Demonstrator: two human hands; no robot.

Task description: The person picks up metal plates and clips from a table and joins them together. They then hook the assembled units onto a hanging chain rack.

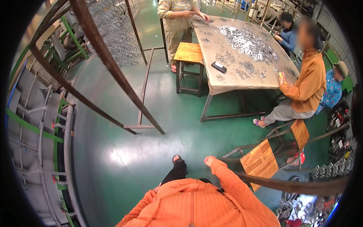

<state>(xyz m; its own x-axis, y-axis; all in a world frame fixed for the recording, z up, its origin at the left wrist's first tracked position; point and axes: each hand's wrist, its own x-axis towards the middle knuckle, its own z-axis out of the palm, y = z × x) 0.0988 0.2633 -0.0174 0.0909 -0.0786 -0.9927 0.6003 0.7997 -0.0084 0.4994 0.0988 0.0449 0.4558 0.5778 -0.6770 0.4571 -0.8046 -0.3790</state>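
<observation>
Wooden-topped stool [259, 160], head view: on the green floor [211, 138], to the right of our right hand [209, 160] and near it. Right hand: narrow, fingers curled in. Left hand [158, 187]: mostly hidden by our orange jacket [170, 204]; we cannot tell its state. Ahead: covered table [234, 86], bearing loose metal pieces [247, 43].

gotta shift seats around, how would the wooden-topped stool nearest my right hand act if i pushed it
The wooden-topped stool would probably stay rigid, as its top looks like joined wood strips. It may feel heavy for its size, given the metal-looking frame. It might slide rather than roll, since no wheels show and the green floor looks glossy.
</observation>
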